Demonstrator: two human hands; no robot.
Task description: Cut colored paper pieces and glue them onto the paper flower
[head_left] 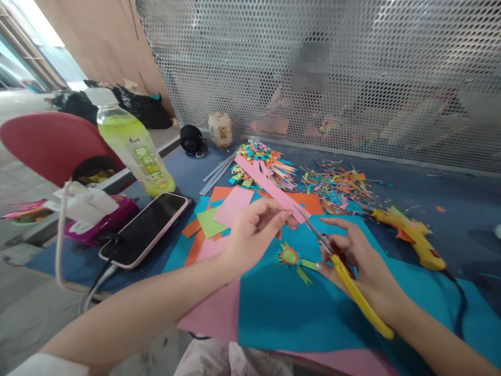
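Observation:
My left hand pinches a long pink paper strip near its lower end. In my right hand is a pair of scissors with yellow handles, its blades lying at the strip's near end. Whether the blades have cut into the paper I cannot tell. Just below, a small paper rosette in green, orange and blue, with green tails, lies on a large blue sheet. Behind the strip sits a heap of fringed paper pieces in several colours.
Paper scraps lie at the back, and a yellow glue gun rests at right with its cord. On the left are a phone, a bottle of green drink, a purple tissue box and clear glue sticks. A perforated metal panel stands behind.

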